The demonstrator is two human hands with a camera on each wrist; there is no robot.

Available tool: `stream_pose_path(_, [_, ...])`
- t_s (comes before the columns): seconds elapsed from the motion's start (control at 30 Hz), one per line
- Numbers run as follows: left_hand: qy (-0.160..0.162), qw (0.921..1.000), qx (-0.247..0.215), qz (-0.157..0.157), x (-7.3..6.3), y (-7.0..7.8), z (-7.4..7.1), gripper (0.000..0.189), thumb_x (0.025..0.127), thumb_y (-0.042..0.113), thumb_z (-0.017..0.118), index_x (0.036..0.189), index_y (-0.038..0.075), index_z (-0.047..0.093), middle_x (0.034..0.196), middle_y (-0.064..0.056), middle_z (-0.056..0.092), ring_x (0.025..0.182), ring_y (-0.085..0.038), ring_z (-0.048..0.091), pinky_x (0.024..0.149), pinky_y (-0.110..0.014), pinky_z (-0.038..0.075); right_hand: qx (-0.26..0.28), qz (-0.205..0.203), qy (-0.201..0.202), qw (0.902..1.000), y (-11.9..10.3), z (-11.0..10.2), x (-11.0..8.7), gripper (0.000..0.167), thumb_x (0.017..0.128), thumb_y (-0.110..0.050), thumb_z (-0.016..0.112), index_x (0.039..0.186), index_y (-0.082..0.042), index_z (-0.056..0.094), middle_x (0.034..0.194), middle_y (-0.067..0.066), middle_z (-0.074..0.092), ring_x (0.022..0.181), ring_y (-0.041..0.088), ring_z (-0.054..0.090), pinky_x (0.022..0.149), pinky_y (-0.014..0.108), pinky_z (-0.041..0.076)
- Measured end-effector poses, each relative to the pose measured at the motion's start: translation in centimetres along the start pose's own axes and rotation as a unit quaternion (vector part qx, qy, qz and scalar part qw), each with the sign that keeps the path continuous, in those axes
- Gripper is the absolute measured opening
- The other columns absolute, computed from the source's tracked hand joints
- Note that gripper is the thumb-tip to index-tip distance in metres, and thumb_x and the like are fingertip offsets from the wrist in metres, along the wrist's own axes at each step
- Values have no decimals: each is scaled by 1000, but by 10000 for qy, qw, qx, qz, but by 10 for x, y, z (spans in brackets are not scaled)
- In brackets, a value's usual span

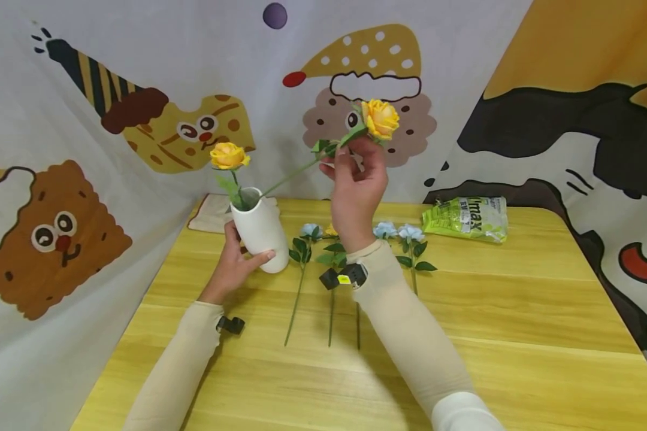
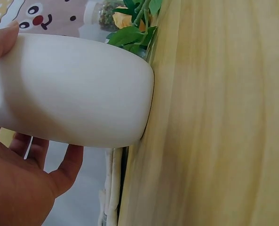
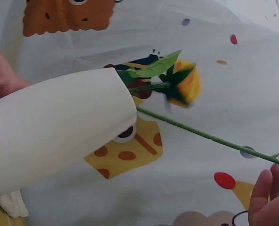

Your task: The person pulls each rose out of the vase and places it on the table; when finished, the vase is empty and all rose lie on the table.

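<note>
My left hand (image 1: 238, 263) grips a white vase (image 1: 261, 233) around its lower body, thumb in front; the vase stands slightly tilted on the table. One yellow rose (image 1: 229, 155) stands in the vase mouth, its leaves at the rim. Up and to the right, my right hand (image 1: 360, 191) pinches a second yellow rose (image 1: 380, 120) by the stem just below the bloom. That rose's long green stem (image 3: 210, 137) slants down to the vase, its lower end inside the mouth, as the right wrist view shows. In the left wrist view, the vase (image 2: 78, 89) has its base at the tabletop.
Blue roses (image 1: 411, 232) and a yellow one (image 1: 331, 230), partly behind my right arm, lie on the wooden table (image 1: 248, 377). A green-and-white packet (image 1: 466, 218) lies at the back right. Folded pale cloth (image 1: 210, 214) sits behind the vase. A printed curtain (image 1: 280, 120) hangs behind.
</note>
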State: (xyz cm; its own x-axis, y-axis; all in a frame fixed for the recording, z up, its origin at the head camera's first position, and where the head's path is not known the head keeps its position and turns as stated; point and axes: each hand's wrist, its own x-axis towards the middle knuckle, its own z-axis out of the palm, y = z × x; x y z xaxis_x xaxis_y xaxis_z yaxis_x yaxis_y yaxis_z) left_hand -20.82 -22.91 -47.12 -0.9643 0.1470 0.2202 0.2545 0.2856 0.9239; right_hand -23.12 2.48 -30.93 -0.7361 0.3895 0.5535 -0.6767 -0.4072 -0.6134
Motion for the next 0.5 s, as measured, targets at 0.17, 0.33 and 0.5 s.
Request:
stream_pose_path(0.17, [0,10000,-14,1,-1,1,0,95,90,19,85,157,18,17,158,-16,36,142,-32,41,114,-64,38,527,319,708,9956,-2,-5,4,15,104,3,61,115,-7,59,107,8,61,80,21,69,75,39,65])
stream_pose_path(0.33, [-10,10000,5,-32,-1,1,0,96,91,19,84,158,19,16,158,-16,36,142,-33,42,114,-64,38,886,381,1031,9900,-4,-15,6,24,103,4,61,122,-8,56,109,7,56,79,24,65,72,42,65])
stream_pose_path(0.5, [14,10000,11,-72,-2,1,0,97,90,19,85,159,20,16,157,-16,36,141,-32,42,114,-62,39,1085,383,1080,9875,-7,-33,5,31,103,3,62,130,-9,53,111,5,54,79,23,62,68,41,65])
